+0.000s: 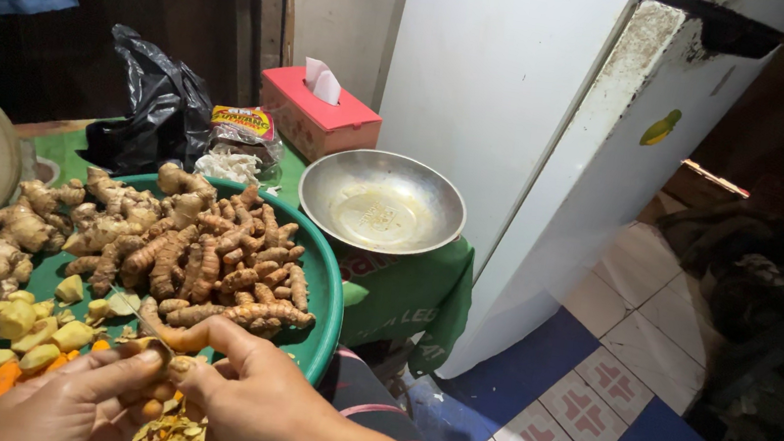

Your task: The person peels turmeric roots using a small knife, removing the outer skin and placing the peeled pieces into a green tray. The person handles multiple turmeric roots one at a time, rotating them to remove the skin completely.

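Turmeric root (pixel 183 337), orange-brown, sits at 6 o'clock of the green tray (pixel 332 288), pinched in the fingers of the right hand (pixel 255 403); that hand is curled closed around the root's near end, thumb on top. Left hand (pixel 76 401) at 7 o'clock, fingers bent in, touching the same root from the left; something thin and dull shows between its fingers, can't tell what it is. Hands touch each other over the tray's near rim. Peel scraps (pixel 171 438), yellow-orange, heaped directly under both hands.

Out from there: cut yellow chunks (pixel 30 326) at 9 o'clock of the hands, with orange cut pieces (pixel 2 380) just beside them. Heap of whole turmeric roots (pixel 227 265) at 12 o'clock, mid-tray. Pale ginger pieces (pixel 6 238) at 10 o'clock, along the tray's left side.

Beyond the tray on the worktop: steel bowl (pixel 382 201) at 1 o'clock, near the tray rim, a little liquid in its bottom. Red tissue box (pixel 317 117) behind the bowl, at 12. Black plastic bag (pixel 151 111) at 11, small clear packet (pixel 242 142) just right of it. White fridge (pixel 561 142) at 2 o'clock, tiled floor (pixel 612 377) at 3.
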